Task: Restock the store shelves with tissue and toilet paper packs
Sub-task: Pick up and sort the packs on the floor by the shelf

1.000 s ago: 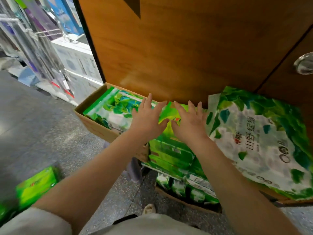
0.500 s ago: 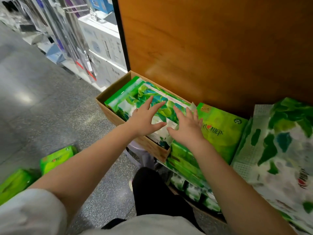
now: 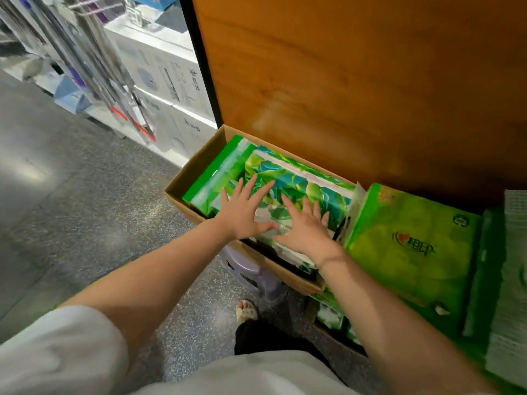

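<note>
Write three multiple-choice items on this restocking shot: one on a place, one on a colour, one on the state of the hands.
1. Where does the leaf-printed tissue pack lie?
A. in the brown cardboard box
B. on the grey floor
C. on a top shelf

2. What colour is the plain plastic tissue pack right of the box?
A. blue
B. bright green
C. red

3. How are the left hand and right hand?
A. clenched into fists
B. hanging at the sides
C. spread flat on the leaf-printed pack

Answers: 1 A, box walls surround it; 2 B, its wrapper is green; 3 C, fingers straight on it.
</note>
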